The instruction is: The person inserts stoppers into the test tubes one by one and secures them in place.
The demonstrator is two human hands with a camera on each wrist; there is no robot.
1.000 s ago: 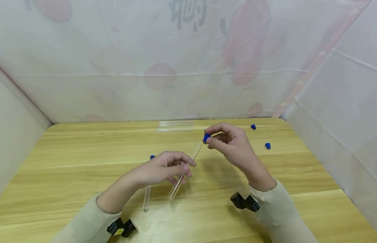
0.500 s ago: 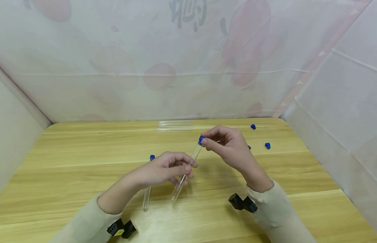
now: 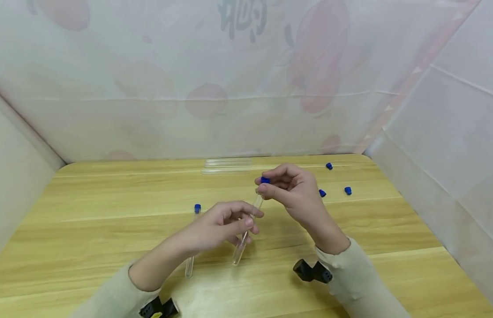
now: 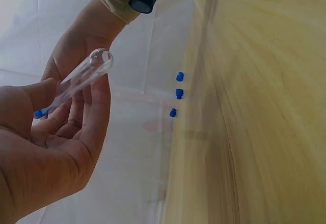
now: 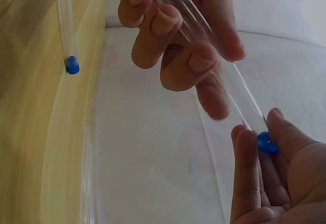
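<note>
Holding a clear test tube (image 3: 246, 230) above the counter (image 3: 91, 221), the left hand (image 3: 218, 225) has its grip curled round the middle of the glass, thumb on one side and fingertips (image 5: 158, 23) on the other. The tube slants, its rounded closed end (image 4: 100, 59) pointing down and toward the person, below the left grip, and its open end rising away to meet the right hand (image 3: 294, 194). There the right grip pinches a small blue cap (image 3: 265, 179) between thumb and forefinger, and the cap sits right at the tube's mouth; the right wrist view shows the cap (image 5: 266, 142) touching the end of the glass, though whether it is fully seated cannot be told.

Just left of the left grip, a second test tube (image 3: 192, 240) lies flat on the counter with a blue cap on its far end (image 3: 197, 208). Beyond both grips, near the back edge, several bare tubes (image 3: 226, 166) lie side by side. To the right of the right grip three loose blue caps (image 3: 348, 191) rest on the wood, apart from one another. Both arms wear pale sleeves (image 3: 349, 282), each with a black camera mount at the wrist.
</note>
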